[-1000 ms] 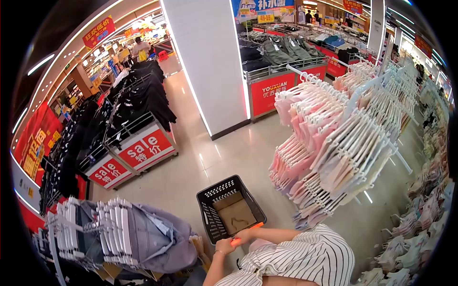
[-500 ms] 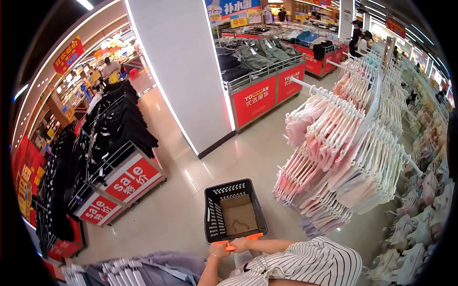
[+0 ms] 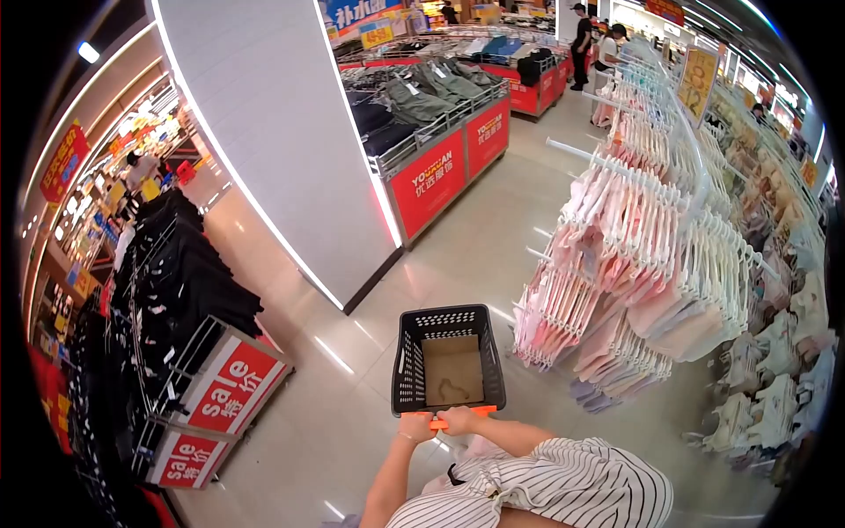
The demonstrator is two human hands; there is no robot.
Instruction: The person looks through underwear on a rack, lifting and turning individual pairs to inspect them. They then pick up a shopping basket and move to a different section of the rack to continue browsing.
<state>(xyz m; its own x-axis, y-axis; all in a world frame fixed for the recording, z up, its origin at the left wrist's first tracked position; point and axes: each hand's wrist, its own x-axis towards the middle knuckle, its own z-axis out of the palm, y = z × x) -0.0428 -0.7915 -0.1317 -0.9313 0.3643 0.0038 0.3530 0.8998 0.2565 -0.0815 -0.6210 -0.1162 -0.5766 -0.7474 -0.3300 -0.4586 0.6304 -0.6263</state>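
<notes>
Going left to right, with the basket as the centre of the clock, black clothes [image 3: 189, 277] lie on a metal display stand at 10 o'clock, with its red sale signs [image 3: 231, 387] at 9 o'clock. A pale pillar [image 3: 264, 114] with lit edges stands at 11 o'clock.

The left hand [image 3: 415, 426], below the basket near 7 o'clock, has its fingers curled around the orange handle [image 3: 438, 424]. Its forearm rises from the bottom of the view, and a thin bracelet [image 3: 405, 435] circles the wrist.

The black basket [image 3: 409, 378], with holes in its walls, is over the shiny floor [image 3: 290, 431], at 12 o'clock from the hands. Whether its base touches the floor cannot be told. A brown sheet [image 3: 453, 361] (it looks like cardboard) lies inside, with a dark curved mark or strand on it. As far as can be judged, the grip on the basket is made, and the sheet is all that can be made out in it; the clothes in view are on racks and stands. At 12 o'clock, farther off, is a red-fronted stand [image 3: 429, 180].

The right hand [image 3: 458, 421], near 6 o'clock, is closed over the handle beside the left, its forearm slanting in from 4 o'clock. 2 people, 1 in black [image 3: 581, 48] and 1 in white [image 3: 609, 48], are far off at 1 o'clock. Pink and white clothes on hangers [image 3: 616, 246] fill a rack at 2 o'clock, and more pale clothes [image 3: 775, 352] hang at 3 o'clock.
</notes>
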